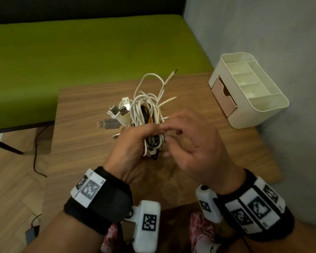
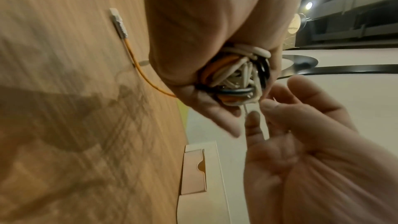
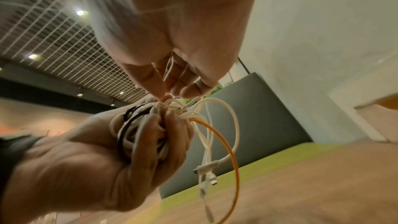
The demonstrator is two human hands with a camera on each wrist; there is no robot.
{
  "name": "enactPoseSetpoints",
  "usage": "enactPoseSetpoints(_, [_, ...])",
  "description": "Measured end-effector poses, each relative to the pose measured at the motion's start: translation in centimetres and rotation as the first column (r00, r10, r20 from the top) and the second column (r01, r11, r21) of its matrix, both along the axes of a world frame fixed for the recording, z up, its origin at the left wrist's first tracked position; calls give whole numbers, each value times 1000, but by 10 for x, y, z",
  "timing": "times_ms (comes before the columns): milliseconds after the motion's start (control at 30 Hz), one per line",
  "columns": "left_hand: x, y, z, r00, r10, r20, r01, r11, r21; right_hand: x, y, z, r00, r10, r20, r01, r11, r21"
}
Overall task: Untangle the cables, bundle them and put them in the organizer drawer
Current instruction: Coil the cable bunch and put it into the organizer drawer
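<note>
The left hand point(image 1: 133, 148) has its fingers point(image 3: 150, 135) curled tight round the cables point(image 1: 146, 114), held up over the middle of the surface point(image 1: 84, 139). The right hand point(image 1: 195, 148) pinches a thin white cable at the bunch. The organizer point(image 1: 248, 92) sits at the far right corner, its drawer point(image 1: 223, 99) partly open.

A wood-grain desk point(image 1: 91, 136) stands against a grey wall, bearing at its far right corner a cream organizer point(image 1: 248, 88) whose tan drawer point(image 1: 223, 98) is pulled partly out toward the desk's middle.
</note>
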State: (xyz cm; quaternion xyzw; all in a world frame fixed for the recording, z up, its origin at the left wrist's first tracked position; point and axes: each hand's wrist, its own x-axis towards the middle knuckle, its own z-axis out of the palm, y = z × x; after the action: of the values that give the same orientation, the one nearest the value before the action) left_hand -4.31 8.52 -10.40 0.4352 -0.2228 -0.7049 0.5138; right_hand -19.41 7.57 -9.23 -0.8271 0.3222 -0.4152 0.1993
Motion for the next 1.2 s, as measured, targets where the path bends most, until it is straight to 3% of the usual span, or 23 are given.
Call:
enactPoseSetpoints(267, [-3,4,-1,990,-137,-43,139,989,42,-8,-5,9,960,173,219,-247,892,378])
enactPoseSetpoints(500, [4,9,2,924,-366,-113,369,930,2,-13,-10,2,970,141,199,-210,897,389])
enactPoseSetpoints(567, [6,11,3,910,-400,-111,402,916,-9,-14,-9,-2,986,104,131,-147,911,385])
enactPoseSetpoints(667, [10,10,4,910,-404,-98,403,915,-28,-19,-12,-1,994,12,-105,31,919,394])
enactPoseSetpoints(733, [12,8,5,917,-390,-84,388,921,-38,-23,-16,1,966,-43,-257,147,905,400])
enactPoseSetpoints(833, [12,6,5,928,-365,-72,362,931,-55,-21,-17,0,874,-147,-464,277,934,226])
enactPoseSetpoints(900, [11,5,5,930,-360,-73,356,933,-59,-19,-17,-2,835,-195,-514,324,930,172])
enactPoseSetpoints(1000, [10,4,3,935,-344,-88,340,939,-57,-18,-16,1,834,-174,-523,351,900,259])
enactPoseSetpoints(1100, [12,4,1,926,-359,-115,354,933,-64,-18,-15,-1,864,-123,-487,298,906,300])
enactPoseSetpoints(1200, [12,5,1,919,-384,-85,382,923,-40,-19,-16,-1,857,-102,-505,245,943,225])
